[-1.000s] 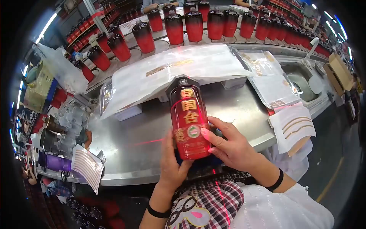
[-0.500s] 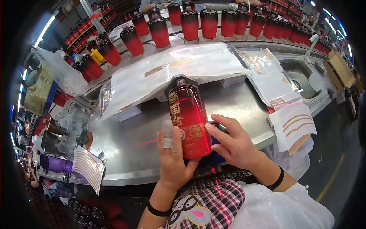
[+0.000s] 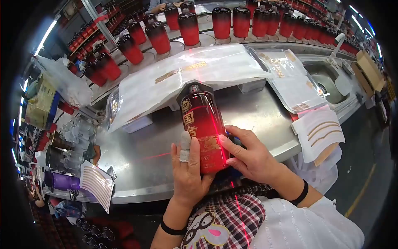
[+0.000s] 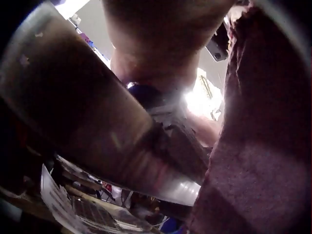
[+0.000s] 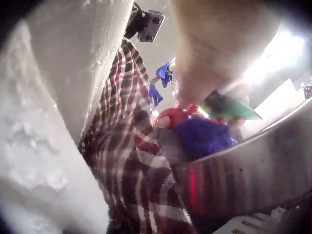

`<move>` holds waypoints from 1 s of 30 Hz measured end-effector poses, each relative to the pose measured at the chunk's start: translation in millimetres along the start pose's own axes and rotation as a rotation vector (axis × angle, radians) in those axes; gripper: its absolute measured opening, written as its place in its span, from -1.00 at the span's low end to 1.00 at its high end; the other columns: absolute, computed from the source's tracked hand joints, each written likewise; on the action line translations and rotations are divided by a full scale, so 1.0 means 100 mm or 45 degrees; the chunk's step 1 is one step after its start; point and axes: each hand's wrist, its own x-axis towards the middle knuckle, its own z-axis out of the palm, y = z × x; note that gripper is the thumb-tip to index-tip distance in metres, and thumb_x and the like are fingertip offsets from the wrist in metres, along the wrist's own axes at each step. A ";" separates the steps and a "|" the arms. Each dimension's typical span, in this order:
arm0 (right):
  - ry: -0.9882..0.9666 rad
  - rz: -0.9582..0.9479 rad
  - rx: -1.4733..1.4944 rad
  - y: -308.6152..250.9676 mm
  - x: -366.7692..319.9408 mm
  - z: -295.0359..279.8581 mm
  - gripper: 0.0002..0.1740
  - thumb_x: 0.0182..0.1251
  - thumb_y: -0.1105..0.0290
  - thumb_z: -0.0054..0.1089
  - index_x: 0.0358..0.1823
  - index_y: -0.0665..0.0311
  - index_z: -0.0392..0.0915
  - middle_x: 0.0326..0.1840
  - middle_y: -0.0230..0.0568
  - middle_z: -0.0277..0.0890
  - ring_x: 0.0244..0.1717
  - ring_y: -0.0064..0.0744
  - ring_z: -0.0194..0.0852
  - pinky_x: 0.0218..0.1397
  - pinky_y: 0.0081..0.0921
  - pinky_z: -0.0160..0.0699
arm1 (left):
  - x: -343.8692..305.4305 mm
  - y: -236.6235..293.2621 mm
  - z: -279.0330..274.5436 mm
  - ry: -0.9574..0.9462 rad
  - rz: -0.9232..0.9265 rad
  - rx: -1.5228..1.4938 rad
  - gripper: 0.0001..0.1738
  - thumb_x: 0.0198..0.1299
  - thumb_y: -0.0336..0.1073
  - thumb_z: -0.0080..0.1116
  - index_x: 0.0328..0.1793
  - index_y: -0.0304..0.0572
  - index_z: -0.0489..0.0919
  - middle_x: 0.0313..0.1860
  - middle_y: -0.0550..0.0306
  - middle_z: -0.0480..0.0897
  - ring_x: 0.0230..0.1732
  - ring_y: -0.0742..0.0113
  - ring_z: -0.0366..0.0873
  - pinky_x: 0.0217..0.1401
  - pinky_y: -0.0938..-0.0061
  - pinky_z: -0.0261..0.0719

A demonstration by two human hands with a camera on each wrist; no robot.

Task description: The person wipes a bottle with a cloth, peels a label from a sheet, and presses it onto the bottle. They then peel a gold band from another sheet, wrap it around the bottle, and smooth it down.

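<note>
Two hands are at a red-and-black bottle (image 3: 207, 120), its neck pointing to the far side, by the near edge of a metal table (image 3: 139, 172). The left hand (image 3: 188, 170) rests along its left side, fingers straight and slightly spread. The right hand (image 3: 255, 157) touches its right side, fingers bent and parted; whether they pinch the green thing (image 5: 234, 108) near them cannot be told. Farther off lies a white sheet (image 3: 145, 93).
</note>
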 end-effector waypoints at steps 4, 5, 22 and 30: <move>-0.008 0.014 0.000 -0.02 0.00 0.00 -0.36 0.23 0.31 0.38 0.36 0.21 0.44 0.33 0.25 0.33 0.24 0.20 0.40 0.31 -0.07 0.45 | -0.01 -0.02 0.00 -0.004 0.011 0.000 -0.03 0.22 0.03 0.30 0.59 -0.41 0.14 0.55 -0.47 0.18 0.53 -0.34 0.21 0.58 -0.19 -0.04; -0.013 0.020 0.007 -0.02 0.00 0.00 -0.36 0.23 0.31 0.38 0.36 0.21 0.44 0.33 0.25 0.33 0.25 0.21 0.40 0.31 -0.07 0.45 | -0.01 -0.03 0.00 -0.006 0.013 0.000 -0.02 0.22 0.02 0.30 0.59 -0.41 0.14 0.55 -0.46 0.18 0.53 -0.33 0.21 0.58 -0.20 -0.05; 0.189 0.687 0.530 0.15 0.34 0.02 -0.72 0.36 0.32 0.29 -0.08 0.34 0.48 -0.32 -0.19 0.56 -0.30 -0.50 0.49 -0.25 -0.49 0.48 | -0.02 0.02 0.05 0.066 -0.028 -0.058 -0.01 0.26 -0.02 0.32 0.60 -0.43 0.08 0.54 -0.47 0.20 0.50 -0.33 0.26 0.52 0.06 0.23; 0.259 0.721 0.808 0.14 0.18 0.05 -0.77 0.43 0.32 0.26 -0.05 0.31 0.54 -0.25 -0.36 0.59 -0.25 -0.68 0.48 -0.19 -0.62 0.51 | -0.07 0.00 0.09 0.042 -0.217 -0.481 0.03 0.28 0.02 0.29 0.63 -0.41 -0.01 0.51 -0.51 0.21 0.49 -0.42 0.23 0.54 0.01 0.17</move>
